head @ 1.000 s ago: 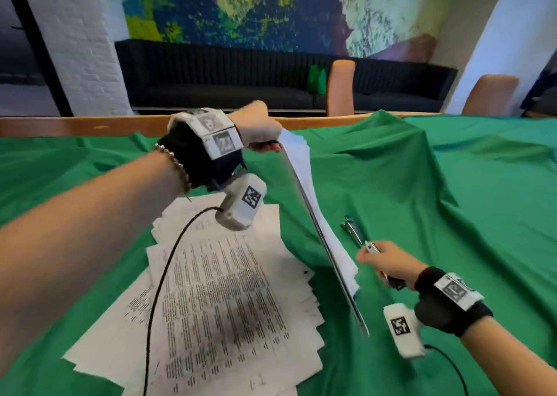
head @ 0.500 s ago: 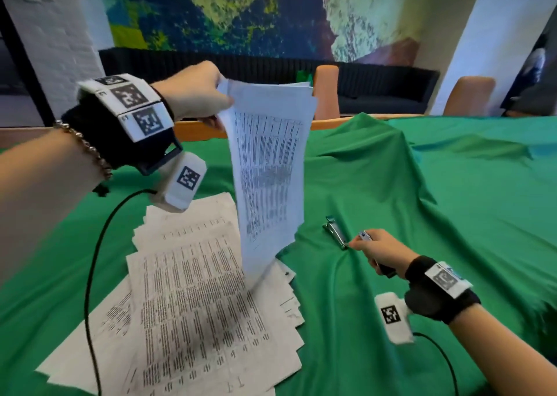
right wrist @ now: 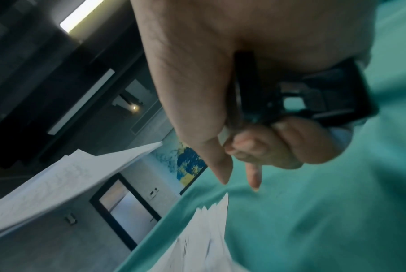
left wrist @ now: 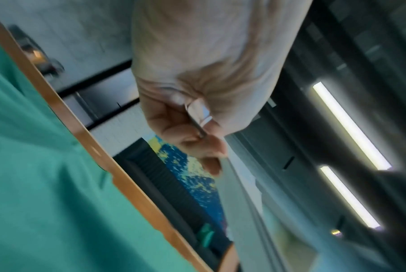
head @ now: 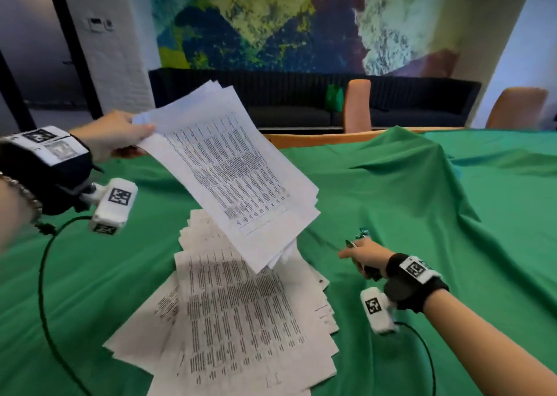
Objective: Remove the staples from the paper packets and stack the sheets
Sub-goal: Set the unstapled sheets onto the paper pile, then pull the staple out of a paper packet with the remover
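Observation:
My left hand (head: 137,138) pinches the top corner of a printed paper packet (head: 229,178) and holds it in the air, tilted, above the fanned stack of loose sheets (head: 241,320) on the green cloth. In the left wrist view the fingers (left wrist: 197,139) clamp the packet's thin edge (left wrist: 198,117). My right hand (head: 354,252) rests low on the cloth to the right of the stack, gripping a black staple remover (head: 370,272). The right wrist view shows that tool (right wrist: 313,92) in my curled fingers, the raised packet (right wrist: 69,184) and the stack (right wrist: 204,230).
A small metal and teal tool (head: 363,233) lies on the cloth just beyond my right hand. The green cloth (head: 452,245) is rumpled into a ridge at the back right. Past the wooden table edge (head: 301,138) stand orange chairs (head: 357,106) and a dark sofa.
My left hand has swung the packet from upright and edge-on toward the left, and it now hangs tilted face-up over the stack. The right hand has kept the staple remover in place.

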`<state>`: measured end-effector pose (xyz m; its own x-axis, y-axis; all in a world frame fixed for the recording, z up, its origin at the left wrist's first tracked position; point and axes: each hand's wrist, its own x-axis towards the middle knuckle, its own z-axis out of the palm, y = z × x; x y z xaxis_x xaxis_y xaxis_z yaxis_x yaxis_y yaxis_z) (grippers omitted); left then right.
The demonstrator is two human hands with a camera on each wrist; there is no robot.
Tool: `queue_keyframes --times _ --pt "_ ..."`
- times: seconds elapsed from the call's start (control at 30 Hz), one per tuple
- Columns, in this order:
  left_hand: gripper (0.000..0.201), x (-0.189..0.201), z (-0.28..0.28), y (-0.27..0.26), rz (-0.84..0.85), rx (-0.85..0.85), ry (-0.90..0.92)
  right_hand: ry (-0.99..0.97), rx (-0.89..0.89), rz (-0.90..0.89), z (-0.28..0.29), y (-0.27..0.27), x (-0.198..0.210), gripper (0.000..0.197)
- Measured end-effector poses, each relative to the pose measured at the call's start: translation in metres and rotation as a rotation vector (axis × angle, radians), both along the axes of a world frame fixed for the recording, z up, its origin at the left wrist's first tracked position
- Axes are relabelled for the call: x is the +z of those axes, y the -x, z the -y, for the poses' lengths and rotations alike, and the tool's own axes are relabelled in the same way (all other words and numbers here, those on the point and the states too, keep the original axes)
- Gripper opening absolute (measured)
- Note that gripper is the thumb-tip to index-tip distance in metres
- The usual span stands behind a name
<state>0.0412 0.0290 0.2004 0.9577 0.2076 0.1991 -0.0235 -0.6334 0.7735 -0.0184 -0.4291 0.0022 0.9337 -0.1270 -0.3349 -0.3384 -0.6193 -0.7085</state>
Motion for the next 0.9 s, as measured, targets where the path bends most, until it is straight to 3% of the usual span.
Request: queue_keyframes --times 0.2,0.33,0.47,0.63,0.73,0.83,0.9 --pt "0.024 -0.055 -0.068 0.011 -0.21 -0.086 -0.455 0.041 0.125 0.007 -0.06 -0.03 0.003 0.034" --pt "0.019 -0.084 -0.116 0.004 -0.302 -0.161 -0.575 0.101 0.226 0.009 -0.103 -0.05 0.008 0.034" --pt "0.022 -0.11 -0.129 0.013 -0.476 -0.227 -0.683 0.161 0.374 -0.04 -0.138 -0.056 0.007 0.034" --pt "0.036 -0.159 -0.132 0.009 -0.669 -0.16 -0.887 0.33 0.438 -0.065 -0.154 -0.059 -0.004 0.057" --pt "0.03 -0.178 -0.14 0.008 -0.747 -0.025 -0.925 0.363 0.396 -0.031 -0.154 -0.062 -0.009 0.068" --pt "0.05 -0.195 -0.155 0.0 -0.714 0.138 -0.955 0.367 0.369 0.003 -0.155 -0.064 -0.013 0.069" --pt "0.059 -0.193 -0.136 -0.004 -0.654 0.098 -0.971 0.353 0.372 0.029 -0.155 -0.069 -0.018 0.074"
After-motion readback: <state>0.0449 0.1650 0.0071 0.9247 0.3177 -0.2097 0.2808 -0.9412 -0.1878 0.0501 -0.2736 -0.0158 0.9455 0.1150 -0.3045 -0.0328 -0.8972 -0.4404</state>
